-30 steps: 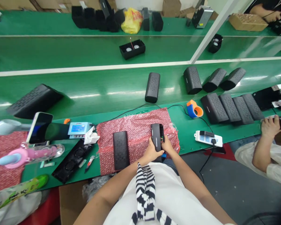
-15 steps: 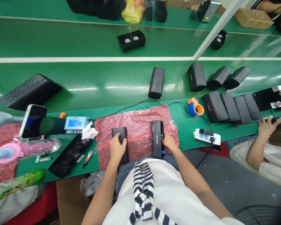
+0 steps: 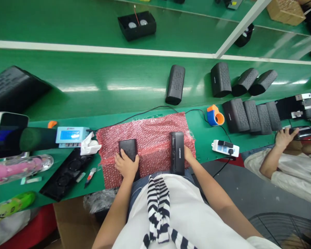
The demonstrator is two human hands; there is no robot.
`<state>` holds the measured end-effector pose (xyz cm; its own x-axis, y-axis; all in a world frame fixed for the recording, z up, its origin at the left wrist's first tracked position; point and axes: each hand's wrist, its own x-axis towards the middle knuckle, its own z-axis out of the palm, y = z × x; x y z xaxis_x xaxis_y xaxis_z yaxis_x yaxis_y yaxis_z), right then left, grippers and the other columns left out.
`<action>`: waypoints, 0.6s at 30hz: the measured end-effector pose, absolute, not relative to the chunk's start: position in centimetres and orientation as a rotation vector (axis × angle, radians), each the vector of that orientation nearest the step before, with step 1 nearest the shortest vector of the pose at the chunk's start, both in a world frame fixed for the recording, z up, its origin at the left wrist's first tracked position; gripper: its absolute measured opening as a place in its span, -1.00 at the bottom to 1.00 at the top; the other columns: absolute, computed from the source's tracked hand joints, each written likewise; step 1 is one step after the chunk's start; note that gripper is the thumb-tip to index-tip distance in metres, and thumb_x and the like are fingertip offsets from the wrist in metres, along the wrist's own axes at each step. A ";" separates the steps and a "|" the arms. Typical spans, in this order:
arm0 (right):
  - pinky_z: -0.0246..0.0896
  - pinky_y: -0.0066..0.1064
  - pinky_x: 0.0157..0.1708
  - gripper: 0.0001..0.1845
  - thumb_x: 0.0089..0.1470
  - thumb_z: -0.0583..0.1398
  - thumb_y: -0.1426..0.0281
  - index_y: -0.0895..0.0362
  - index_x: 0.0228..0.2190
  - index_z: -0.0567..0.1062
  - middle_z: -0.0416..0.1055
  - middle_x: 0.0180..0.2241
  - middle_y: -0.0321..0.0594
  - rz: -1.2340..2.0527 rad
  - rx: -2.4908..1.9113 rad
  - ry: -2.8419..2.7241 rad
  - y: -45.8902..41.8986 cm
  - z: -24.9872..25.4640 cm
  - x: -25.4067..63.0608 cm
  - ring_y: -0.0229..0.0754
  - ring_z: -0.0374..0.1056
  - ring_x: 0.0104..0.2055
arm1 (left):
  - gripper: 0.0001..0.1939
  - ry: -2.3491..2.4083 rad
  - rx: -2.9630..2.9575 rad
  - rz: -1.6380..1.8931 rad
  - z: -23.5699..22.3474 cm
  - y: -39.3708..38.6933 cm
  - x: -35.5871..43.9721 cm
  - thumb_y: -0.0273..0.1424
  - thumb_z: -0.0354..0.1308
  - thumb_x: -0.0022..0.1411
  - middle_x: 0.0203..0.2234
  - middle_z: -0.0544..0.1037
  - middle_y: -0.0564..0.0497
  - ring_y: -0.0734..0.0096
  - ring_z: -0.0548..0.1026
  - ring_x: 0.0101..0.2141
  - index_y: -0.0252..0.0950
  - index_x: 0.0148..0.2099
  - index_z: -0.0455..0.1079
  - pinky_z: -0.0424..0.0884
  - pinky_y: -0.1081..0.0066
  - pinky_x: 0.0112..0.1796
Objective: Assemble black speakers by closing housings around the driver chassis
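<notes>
A red bubble-wrap sheet (image 3: 152, 133) lies on the green bench in front of me. My left hand (image 3: 126, 165) grips the near end of a flat black speaker grille panel (image 3: 128, 149) lying on the sheet's left side. An open black speaker body (image 3: 177, 152) stands on its edge on the right side of the sheet. My right hand (image 3: 188, 154) is pressed against that body's right side, holding it; most of its fingers are hidden behind it.
Black speakers (image 3: 175, 84) lie on the green belt, with more in a row at right (image 3: 251, 114). An orange-blue tape dispenser (image 3: 214, 116), a white power strip (image 3: 225, 148) and cables sit right of the sheet. Phone (image 3: 5, 133), meter (image 3: 69, 134) and speaker shell (image 3: 67, 174) left. A co-worker's hand (image 3: 282, 136) works at right.
My left hand left the speaker body, moved left and took hold of the grille panel. My right hand stayed on the body, which now stands more on edge. My view tilted down.
</notes>
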<state>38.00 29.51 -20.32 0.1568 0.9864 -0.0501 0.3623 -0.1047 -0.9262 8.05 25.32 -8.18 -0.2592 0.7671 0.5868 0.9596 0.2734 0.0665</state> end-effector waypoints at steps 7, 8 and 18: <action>0.18 -0.31 0.02 -0.71 0.20 -0.03 0.47 0.23 -0.24 0.48 0.47 -0.20 -0.10 0.956 -1.640 -1.193 28.9 -20.5 37.4 -0.10 0.38 -0.10 | -0.07 -2.128 -1.537 -0.569 -8.3 25.6 8.1 -0.02 0.09 0.13 0.23 0.07 -0.44 -0.20 0.07 0.21 -0.47 0.37 -0.08 0.09 -0.07 0.12; 0.18 -0.33 0.01 -0.71 0.20 -0.03 0.47 0.23 -0.22 0.47 0.46 -0.19 -0.11 0.960 -1.638 -1.185 28.8 -20.4 37.3 -0.12 0.38 -0.11 | -0.07 -2.134 -1.538 -0.569 -8.3 25.6 8.2 -0.02 0.09 0.13 0.23 0.06 -0.43 -0.20 0.07 0.21 -0.47 0.37 -0.08 0.08 -0.07 0.12; 0.16 -0.35 0.03 -0.68 0.25 -0.02 0.48 0.26 -0.14 0.49 0.47 -0.19 -0.08 1.052 -1.708 -1.194 28.5 -18.8 37.8 -0.09 0.39 -0.08 | -0.07 -2.127 -1.522 -0.554 -8.1 25.8 8.4 -0.02 0.09 0.11 0.22 0.08 -0.43 -0.21 0.09 0.20 -0.50 0.36 -0.05 0.08 -0.05 0.13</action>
<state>37.83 28.48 -18.81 0.2141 0.9585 -0.1883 0.3070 -0.2491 -0.9185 8.37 25.79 -8.08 -0.2792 0.7634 0.5824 0.9506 0.3055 0.0552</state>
